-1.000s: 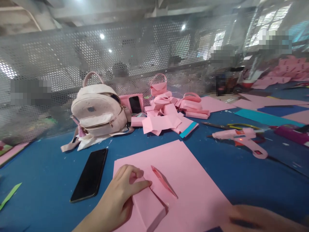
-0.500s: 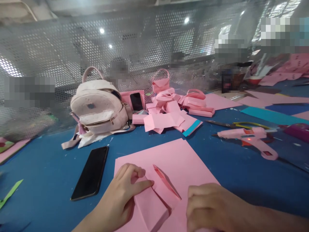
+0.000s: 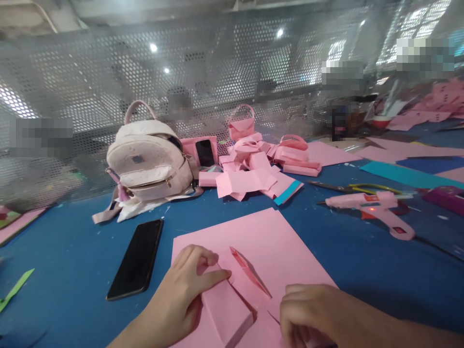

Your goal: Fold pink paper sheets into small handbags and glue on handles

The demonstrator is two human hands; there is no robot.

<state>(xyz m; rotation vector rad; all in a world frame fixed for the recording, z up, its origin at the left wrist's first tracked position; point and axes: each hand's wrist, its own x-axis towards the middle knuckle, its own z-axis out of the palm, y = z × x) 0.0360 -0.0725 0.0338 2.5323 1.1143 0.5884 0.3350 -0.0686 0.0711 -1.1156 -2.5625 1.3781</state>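
My left hand (image 3: 183,290) presses down on a small folded pink paper box (image 3: 226,311), thumb laid along its top edge and fingers curled. The box rests on a large pink paper sheet (image 3: 268,241) on the blue table. A thin pink flap (image 3: 250,271) stands up beside the box. My right hand (image 3: 311,314) lies on the sheet at the lower right with fingers curled under; what they hold, if anything, is hidden.
A black phone (image 3: 137,258) lies left of the sheet. Behind it sit a pale pink backpack (image 3: 150,162) and a heap of folded pink paper bags (image 3: 253,164). A pink glue gun (image 3: 373,208) and scissors (image 3: 348,187) lie at right. Perforated metal screen (image 3: 90,87) borders the table.
My right hand came in from the lower right edge onto the pink sheet and curled beside the box. The left hand kept its place.
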